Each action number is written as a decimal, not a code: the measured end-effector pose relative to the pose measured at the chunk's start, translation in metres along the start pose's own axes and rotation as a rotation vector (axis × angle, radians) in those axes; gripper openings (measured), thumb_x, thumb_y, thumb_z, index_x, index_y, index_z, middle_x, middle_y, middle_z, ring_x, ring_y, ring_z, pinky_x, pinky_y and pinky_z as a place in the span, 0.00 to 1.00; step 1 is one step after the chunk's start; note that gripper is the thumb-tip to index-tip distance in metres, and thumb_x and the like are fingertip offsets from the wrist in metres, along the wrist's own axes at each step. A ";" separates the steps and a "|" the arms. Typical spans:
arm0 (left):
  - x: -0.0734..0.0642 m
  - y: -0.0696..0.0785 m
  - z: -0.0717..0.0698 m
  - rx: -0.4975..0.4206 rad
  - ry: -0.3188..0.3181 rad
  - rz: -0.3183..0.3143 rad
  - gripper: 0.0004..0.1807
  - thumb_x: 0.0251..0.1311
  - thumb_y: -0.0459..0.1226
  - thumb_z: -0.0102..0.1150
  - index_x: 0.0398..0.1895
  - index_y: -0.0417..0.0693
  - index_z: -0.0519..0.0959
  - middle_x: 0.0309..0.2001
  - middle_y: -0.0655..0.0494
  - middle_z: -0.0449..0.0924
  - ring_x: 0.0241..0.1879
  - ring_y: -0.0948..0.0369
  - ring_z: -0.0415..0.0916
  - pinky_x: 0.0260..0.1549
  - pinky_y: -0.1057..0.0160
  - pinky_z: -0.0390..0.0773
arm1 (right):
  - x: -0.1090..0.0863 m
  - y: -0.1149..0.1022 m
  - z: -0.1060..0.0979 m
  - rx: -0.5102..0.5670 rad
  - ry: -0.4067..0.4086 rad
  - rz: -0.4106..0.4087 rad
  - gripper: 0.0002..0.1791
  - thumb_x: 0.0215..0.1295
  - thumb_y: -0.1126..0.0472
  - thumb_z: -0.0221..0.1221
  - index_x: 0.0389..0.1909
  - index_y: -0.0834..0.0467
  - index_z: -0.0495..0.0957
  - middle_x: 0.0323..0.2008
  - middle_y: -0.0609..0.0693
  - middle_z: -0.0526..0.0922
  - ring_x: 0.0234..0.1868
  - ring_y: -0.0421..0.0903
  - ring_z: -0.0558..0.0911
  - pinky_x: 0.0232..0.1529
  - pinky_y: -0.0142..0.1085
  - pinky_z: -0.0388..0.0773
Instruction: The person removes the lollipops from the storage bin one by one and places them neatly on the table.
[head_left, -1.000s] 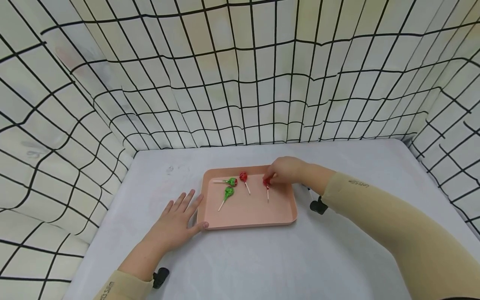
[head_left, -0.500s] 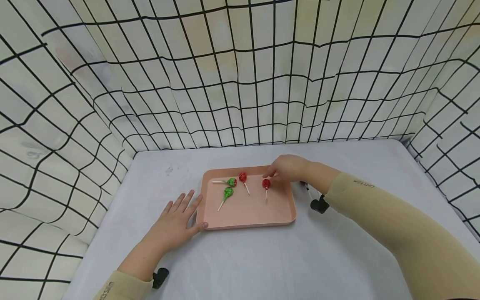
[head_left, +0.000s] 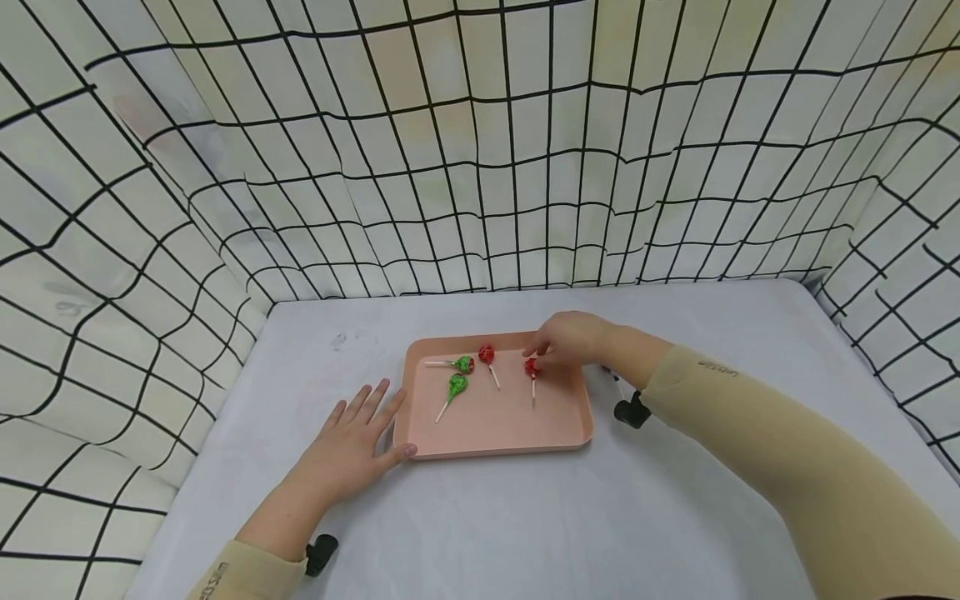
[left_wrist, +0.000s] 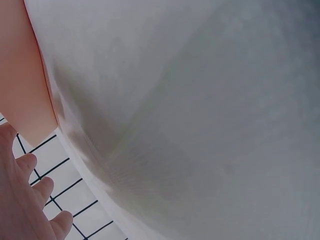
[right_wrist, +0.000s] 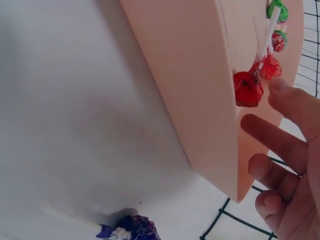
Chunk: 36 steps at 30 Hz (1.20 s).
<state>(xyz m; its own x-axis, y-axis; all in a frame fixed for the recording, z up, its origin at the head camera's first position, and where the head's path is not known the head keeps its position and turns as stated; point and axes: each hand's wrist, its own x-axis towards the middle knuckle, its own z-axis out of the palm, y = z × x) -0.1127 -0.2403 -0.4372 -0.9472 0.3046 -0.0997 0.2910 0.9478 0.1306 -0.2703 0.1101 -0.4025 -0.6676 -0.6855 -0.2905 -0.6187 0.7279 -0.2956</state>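
Observation:
A pink tray (head_left: 517, 425) holds two red lollipops and two green ones. My right hand (head_left: 573, 337) reaches over its far right corner, beside the right red lollipop (head_left: 532, 367), whose stick points toward me. In the right wrist view, the thumb and forefinger are spread apart just beyond that lollipop's red head (right_wrist: 248, 90). Left of it lie the other red lollipop (head_left: 487, 355), a green lollipop (head_left: 464, 364) and a second green lollipop (head_left: 457, 385). My left hand (head_left: 348, 450) lies flat with fingers spread, thumb and fingertips at the tray's left edge.
A purple-wrapped lollipop (right_wrist: 132, 229) lies on the white table (head_left: 495, 525) outside the tray, near my right wrist. Dark wrist cameras hang below both wrists. White panels with black grid lines (head_left: 525, 167) enclose the back and sides.
My right fingers drew back slightly from the right red lollipop, uncovering its head, then came back close over it. The left hand and tray keep their places.

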 end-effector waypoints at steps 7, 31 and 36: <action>0.000 0.001 0.000 -0.005 -0.004 0.000 0.49 0.62 0.71 0.43 0.80 0.56 0.51 0.79 0.48 0.45 0.77 0.44 0.43 0.71 0.36 0.46 | 0.004 -0.006 0.003 0.003 -0.022 0.017 0.14 0.67 0.51 0.64 0.51 0.47 0.86 0.41 0.40 0.86 0.45 0.40 0.80 0.54 0.38 0.77; 0.001 0.000 0.000 -0.002 -0.002 0.002 0.49 0.63 0.70 0.46 0.80 0.56 0.51 0.79 0.47 0.45 0.77 0.44 0.43 0.71 0.36 0.46 | 0.008 -0.012 0.007 0.021 -0.053 0.002 0.14 0.67 0.61 0.62 0.50 0.46 0.87 0.40 0.39 0.84 0.43 0.42 0.76 0.53 0.36 0.77; 0.001 0.000 0.000 0.000 -0.001 0.000 0.49 0.62 0.70 0.45 0.80 0.56 0.51 0.79 0.47 0.45 0.77 0.43 0.43 0.71 0.36 0.46 | 0.008 -0.011 0.007 0.017 -0.054 -0.011 0.14 0.68 0.62 0.61 0.50 0.46 0.87 0.42 0.39 0.85 0.44 0.42 0.77 0.55 0.37 0.77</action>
<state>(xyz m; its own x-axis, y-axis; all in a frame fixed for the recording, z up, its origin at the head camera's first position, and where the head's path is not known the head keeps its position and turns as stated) -0.1133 -0.2398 -0.4370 -0.9471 0.3047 -0.1011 0.2909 0.9477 0.1310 -0.2656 0.0963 -0.4081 -0.6371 -0.6940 -0.3353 -0.6185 0.7199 -0.3148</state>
